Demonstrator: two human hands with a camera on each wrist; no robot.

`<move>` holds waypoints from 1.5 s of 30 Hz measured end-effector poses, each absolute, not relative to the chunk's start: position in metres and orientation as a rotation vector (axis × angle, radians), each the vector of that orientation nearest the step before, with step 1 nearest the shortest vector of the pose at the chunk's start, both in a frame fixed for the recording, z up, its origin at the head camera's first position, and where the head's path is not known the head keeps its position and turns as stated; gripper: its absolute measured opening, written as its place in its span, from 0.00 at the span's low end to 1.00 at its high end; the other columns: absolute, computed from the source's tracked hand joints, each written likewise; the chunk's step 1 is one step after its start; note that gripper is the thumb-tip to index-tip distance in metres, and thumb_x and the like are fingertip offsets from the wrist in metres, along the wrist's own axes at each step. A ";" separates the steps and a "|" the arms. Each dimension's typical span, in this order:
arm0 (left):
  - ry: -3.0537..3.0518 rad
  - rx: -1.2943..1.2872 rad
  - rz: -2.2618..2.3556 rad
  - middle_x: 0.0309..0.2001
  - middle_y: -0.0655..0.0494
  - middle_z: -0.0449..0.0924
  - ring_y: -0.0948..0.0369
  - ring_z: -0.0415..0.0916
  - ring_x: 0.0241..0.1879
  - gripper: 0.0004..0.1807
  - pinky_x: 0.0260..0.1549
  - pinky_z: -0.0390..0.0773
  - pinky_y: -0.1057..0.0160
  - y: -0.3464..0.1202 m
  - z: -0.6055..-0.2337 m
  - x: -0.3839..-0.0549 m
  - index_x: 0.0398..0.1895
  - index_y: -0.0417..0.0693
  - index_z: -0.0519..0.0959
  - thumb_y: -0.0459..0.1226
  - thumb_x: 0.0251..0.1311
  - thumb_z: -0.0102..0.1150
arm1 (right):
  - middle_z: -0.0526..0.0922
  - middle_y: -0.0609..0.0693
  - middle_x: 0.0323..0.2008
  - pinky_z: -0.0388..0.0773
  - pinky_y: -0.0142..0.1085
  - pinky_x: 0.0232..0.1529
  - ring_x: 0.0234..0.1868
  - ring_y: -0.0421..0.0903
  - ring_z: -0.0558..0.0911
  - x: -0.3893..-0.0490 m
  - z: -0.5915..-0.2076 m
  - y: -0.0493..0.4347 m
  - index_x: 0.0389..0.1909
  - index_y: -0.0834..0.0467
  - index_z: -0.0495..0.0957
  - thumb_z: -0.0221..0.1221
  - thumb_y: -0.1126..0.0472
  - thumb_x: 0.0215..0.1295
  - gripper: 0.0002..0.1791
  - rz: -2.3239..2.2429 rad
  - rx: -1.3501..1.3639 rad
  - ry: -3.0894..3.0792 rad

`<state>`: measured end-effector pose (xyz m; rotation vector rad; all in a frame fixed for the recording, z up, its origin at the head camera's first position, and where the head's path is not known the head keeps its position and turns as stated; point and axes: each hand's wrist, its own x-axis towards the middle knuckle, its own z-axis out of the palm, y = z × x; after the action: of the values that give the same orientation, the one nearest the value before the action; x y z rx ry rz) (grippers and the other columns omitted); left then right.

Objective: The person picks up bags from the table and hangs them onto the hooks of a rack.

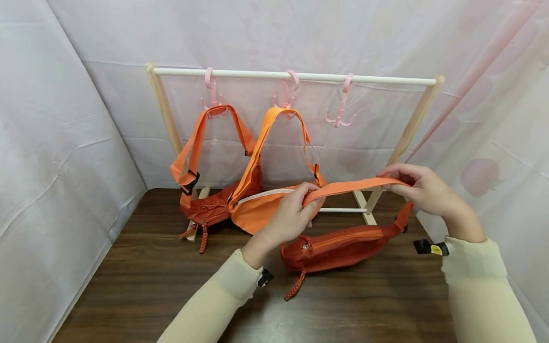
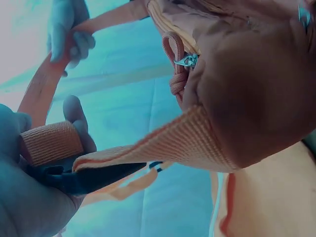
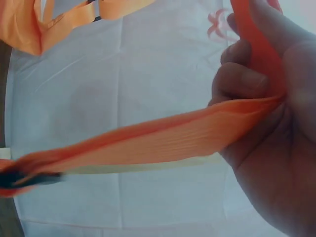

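Observation:
A rust-red waist bag [image 1: 343, 247] with a zipper and a braided pull hangs low over the table, its orange strap [image 1: 356, 186] stretched between both hands. My left hand [image 1: 289, 212] grips the strap at its left end; the left wrist view shows a dark buckle [image 2: 84, 177] against that palm. At the other end my right hand [image 1: 422, 188] pinches the strap, which folds down from the fingers to the bag. Behind the left hand, a bright orange waist bag [image 1: 253, 212] hangs by its strap from the middle pink hook [image 1: 285, 90]. Another rust-red waist bag [image 1: 214, 209] hangs from the left hook [image 1: 212, 93].
A wooden-legged rack with a white rail [image 1: 253, 74] stands at the back of the dark wooden table [image 1: 171, 286]. Its right pink hook [image 1: 343, 102] carries no bag. A pale curtain [image 1: 64, 119] surrounds the table at the back and sides.

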<state>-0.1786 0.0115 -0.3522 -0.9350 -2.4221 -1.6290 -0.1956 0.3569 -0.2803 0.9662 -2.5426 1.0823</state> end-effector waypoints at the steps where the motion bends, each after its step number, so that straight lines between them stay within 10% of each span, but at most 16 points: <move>1: -2.420 -0.918 -1.629 0.31 0.52 0.78 0.55 0.80 0.20 0.16 0.26 0.80 0.60 0.009 -0.351 -0.180 0.66 0.52 0.74 0.44 0.83 0.52 | 0.85 0.46 0.32 0.67 0.36 0.19 0.20 0.41 0.70 -0.198 -0.281 0.358 0.55 0.62 0.85 0.64 0.80 0.67 0.19 1.085 0.941 -2.534; 14: -2.372 -0.918 -1.287 0.59 0.59 0.83 0.64 0.80 0.45 0.23 0.46 0.79 0.58 0.002 -0.347 -0.188 0.74 0.58 0.75 0.43 0.80 0.58 | 0.75 0.46 0.22 0.62 0.35 0.22 0.19 0.42 0.64 -0.212 -0.281 0.351 0.46 0.61 0.88 0.65 0.69 0.73 0.06 1.047 0.618 -2.443; 24: -2.320 -0.839 -1.096 0.38 0.63 0.81 0.63 0.69 0.26 0.19 0.26 0.71 0.62 -0.001 -0.329 -0.192 0.69 0.61 0.82 0.46 0.80 0.57 | 0.67 0.48 0.17 0.58 0.35 0.20 0.17 0.41 0.62 -0.222 -0.264 0.331 0.42 0.57 0.90 0.67 0.59 0.75 0.06 0.956 0.535 -2.321; 45: -2.221 -0.602 -0.965 0.22 0.58 0.75 0.58 0.66 0.17 0.14 0.17 0.64 0.59 -0.007 -0.263 -0.226 0.54 0.52 0.87 0.46 0.82 0.54 | 0.62 0.48 0.19 0.55 0.36 0.26 0.21 0.43 0.60 -0.267 -0.207 0.293 0.43 0.57 0.89 0.64 0.48 0.77 0.16 0.915 0.400 -2.202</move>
<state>-0.2256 -0.0065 -0.2625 -0.6018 -2.2206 -0.9645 -0.2674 0.2928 -0.2074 0.3998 -2.2016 0.9151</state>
